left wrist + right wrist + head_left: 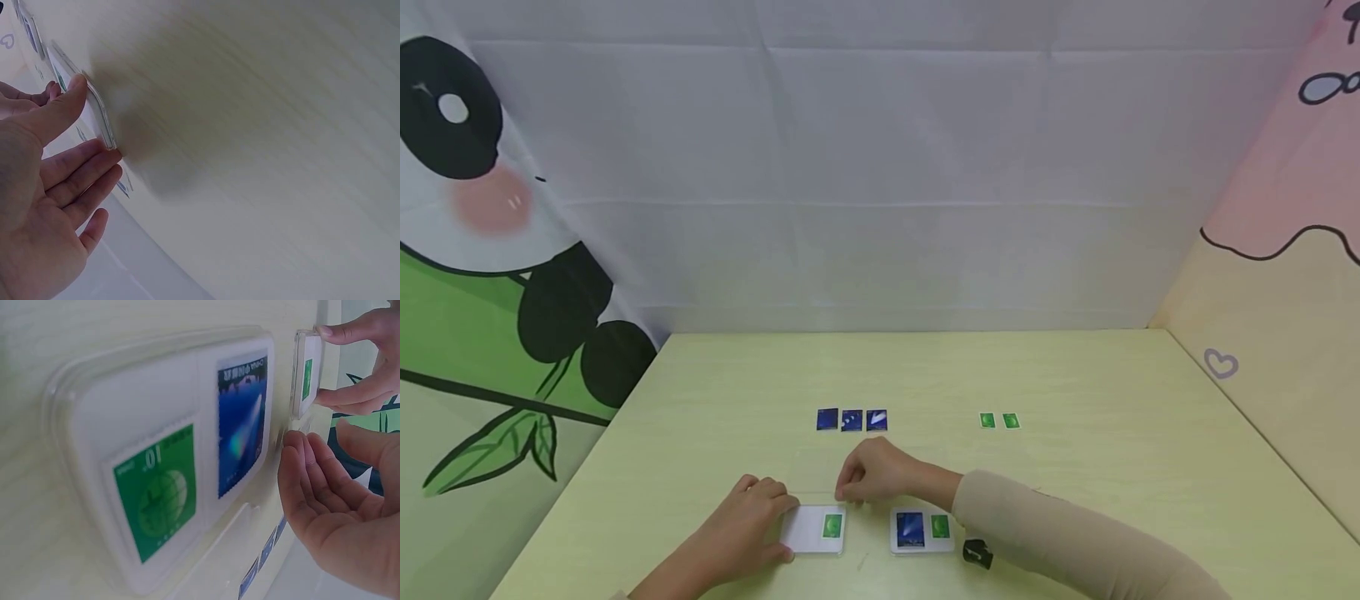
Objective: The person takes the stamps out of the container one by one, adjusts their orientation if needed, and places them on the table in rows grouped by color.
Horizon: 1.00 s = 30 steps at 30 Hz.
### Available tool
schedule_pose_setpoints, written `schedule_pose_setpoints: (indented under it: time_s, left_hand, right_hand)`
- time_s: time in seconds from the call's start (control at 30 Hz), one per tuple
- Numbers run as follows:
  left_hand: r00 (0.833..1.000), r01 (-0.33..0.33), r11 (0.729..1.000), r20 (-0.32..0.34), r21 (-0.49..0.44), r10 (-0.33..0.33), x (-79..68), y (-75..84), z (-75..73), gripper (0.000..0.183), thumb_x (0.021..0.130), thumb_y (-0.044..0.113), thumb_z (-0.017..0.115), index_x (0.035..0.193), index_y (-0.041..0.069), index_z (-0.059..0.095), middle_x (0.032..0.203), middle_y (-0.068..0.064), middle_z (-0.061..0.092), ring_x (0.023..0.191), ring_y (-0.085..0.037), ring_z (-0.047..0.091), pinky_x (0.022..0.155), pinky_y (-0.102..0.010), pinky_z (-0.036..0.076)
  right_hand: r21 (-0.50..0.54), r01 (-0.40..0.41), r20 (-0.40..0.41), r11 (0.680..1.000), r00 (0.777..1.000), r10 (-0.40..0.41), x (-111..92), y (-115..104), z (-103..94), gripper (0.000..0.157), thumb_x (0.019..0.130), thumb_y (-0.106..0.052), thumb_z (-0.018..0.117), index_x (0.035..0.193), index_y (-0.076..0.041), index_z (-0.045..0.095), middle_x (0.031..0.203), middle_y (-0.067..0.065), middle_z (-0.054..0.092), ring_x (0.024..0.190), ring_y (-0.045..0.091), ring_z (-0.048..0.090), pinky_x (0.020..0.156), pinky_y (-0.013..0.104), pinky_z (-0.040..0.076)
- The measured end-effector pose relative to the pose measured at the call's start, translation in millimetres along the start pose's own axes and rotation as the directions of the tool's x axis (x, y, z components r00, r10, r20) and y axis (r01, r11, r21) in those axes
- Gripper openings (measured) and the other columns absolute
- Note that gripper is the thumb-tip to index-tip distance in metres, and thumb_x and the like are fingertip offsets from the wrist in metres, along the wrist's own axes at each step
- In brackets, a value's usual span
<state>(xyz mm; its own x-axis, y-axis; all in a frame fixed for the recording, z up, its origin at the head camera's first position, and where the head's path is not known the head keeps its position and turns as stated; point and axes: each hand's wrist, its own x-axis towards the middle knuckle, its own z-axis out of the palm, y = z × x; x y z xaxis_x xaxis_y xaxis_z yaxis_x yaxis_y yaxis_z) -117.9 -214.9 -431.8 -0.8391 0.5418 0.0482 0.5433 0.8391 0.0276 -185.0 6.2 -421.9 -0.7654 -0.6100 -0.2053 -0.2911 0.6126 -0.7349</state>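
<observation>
In the head view my left hand (745, 525) grips a flat clear case (807, 530), thumb at its near edge and fingers at its far edge. The case has a white inside with one green stamp (832, 526) at its right. My right hand (876, 473) hovers over the table just beyond that case, fingers bent. From the right wrist view, its thumb stands apart from the fingers, and nothing shows between them. A faint clear sheet (816, 473) lies beyond the left case, close to the right fingertips. Beside my right forearm sits a second case (922, 547) with a blue stamp (910, 529) and a green stamp (940, 527).
Three blue stamps (852, 420) lie in a row farther back on the table (737, 375). Two green stamps (999, 421) lie to their right. A small black object (977, 553) touches the right sleeve. Cloth walls (880, 183) enclose the back and sides.
</observation>
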Motion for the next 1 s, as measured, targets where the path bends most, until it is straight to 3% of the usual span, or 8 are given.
schedule_pose_setpoints:
  time_s: [0.57, 0.83, 1.0]
  left_hand:
    - [0.999, 0.024, 0.999, 0.023, -0.033, -0.023, 1.3, 2.1, -3.4, 0.051, 0.067, 0.043, 0.083, 0.103, 0.01, 0.07, 0.096, 0.002, 0.067, 0.09, -0.013, 0.056, 0.086, -0.038, 0.041]
    - [1.0, 0.016, 1.0, 0.004, -0.021, -0.016, 0.9, 2.1, -2.5, 0.05, 0.066, 0.042, 0.083, 0.102, 0.011, 0.07, 0.095, 0.003, 0.066, 0.09, -0.013, 0.056, 0.086, -0.038, 0.041]
    - [1.0, 0.008, 1.0, 0.004, -0.023, -0.007, -0.2, 0.6, -1.0, 0.05, 0.065, 0.042, 0.084, 0.102, 0.011, 0.07, 0.095, 0.004, 0.066, 0.09, -0.013, 0.056, 0.085, -0.038, 0.04]
  right_hand:
    - [-0.081, 0.045, 0.046, 0.996, 0.998, -0.041, -1, -5, 1.5, 0.01, 0.084, -0.017, 0.073, 0.084, -0.008, 0.077, 0.07, 0.004, 0.073, 0.052, 0.0, 0.052, 0.049, 0.013, 0.038]
    - [-0.195, 0.026, 0.05, 0.981, 0.999, -0.017, -2, -9, 5.1, 0.011, 0.083, -0.022, 0.075, 0.088, -0.012, 0.077, 0.071, -0.008, 0.069, 0.059, -0.001, 0.05, 0.058, 0.013, 0.044]
    - [-0.244, 0.047, 0.055, 0.969, 0.998, -0.035, -3, -12, 8.8, 0.013, 0.082, -0.022, 0.076, 0.089, -0.01, 0.076, 0.072, -0.008, 0.067, 0.061, -0.002, 0.049, 0.06, 0.011, 0.044]
